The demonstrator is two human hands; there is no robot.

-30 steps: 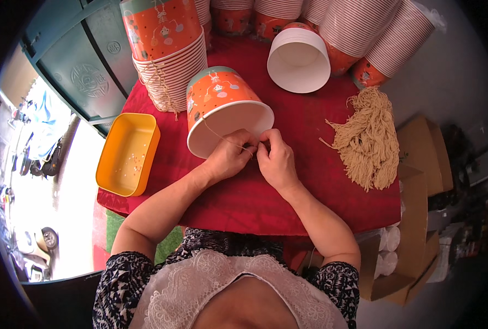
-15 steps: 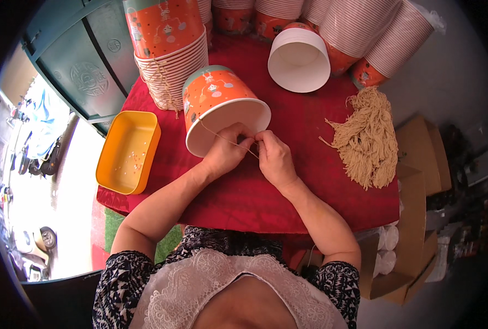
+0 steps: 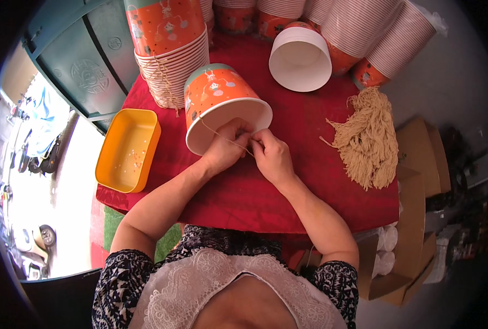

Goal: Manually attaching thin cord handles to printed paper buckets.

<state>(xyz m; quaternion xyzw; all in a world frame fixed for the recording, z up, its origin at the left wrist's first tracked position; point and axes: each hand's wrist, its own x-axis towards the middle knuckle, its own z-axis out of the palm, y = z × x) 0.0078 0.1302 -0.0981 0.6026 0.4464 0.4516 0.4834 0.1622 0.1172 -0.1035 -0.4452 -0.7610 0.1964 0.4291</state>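
An orange printed paper bucket (image 3: 216,90) lies tilted in the middle of the table, its white mouth facing me. A thin beige string (image 3: 215,130) passes through its wall near the rim and runs slack over my left fingers. My left hand (image 3: 224,149) reaches into the lower part of the mouth with its fingers curled together at the rim. My right hand (image 3: 273,157) pinches beside it, thumb and forefinger closed on the string. The fingertips of both hands nearly meet, and what lies between them is partly hidden.
A yellow plastic tub (image 3: 105,153) with tiny bits inside stands left on the red tablecloth (image 3: 331,203). A bundle of beige strings (image 3: 367,140) lies right. Behind are a bucket stack (image 3: 167,33) with strings, a single bucket (image 3: 301,60) and wrapped stacks (image 3: 359,24). Cardboard boxes (image 3: 414,208) stand beyond the right edge.
My right fingers have shifted slightly left and up, closer to the left fingertips. The left fingers have curled a little more at the bucket's rim. The bucket is nearly unmoved.
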